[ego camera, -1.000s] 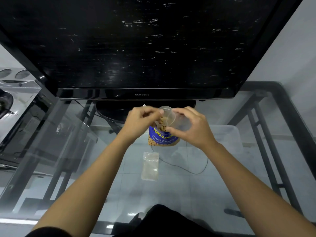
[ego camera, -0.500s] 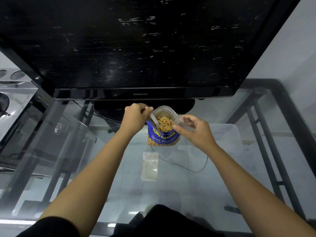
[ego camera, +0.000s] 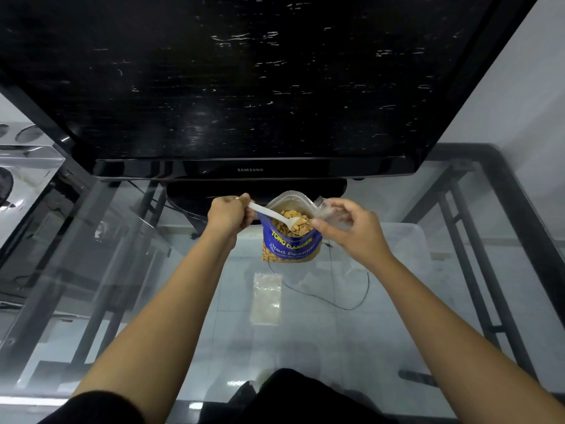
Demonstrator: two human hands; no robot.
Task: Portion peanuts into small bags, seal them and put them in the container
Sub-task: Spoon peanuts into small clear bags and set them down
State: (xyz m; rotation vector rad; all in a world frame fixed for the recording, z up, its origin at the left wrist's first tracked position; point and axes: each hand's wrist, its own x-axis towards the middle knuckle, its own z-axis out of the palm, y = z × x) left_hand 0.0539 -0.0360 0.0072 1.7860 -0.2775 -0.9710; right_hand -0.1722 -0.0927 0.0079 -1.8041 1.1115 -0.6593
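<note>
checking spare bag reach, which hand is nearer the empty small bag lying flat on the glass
Right, though only slightly. The right hand is up and to the right of the empty small bag; the left hand, gripping the spoon, is up and to its left.

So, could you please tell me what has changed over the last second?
The left hand drew left, off the mouth of the peanut bag, and now dips the white spoon into the nuts. The right hand shifted right, holding a small clear bag beside the opening. The peanut bag and the empty small bag on the glass table stayed put.
</note>
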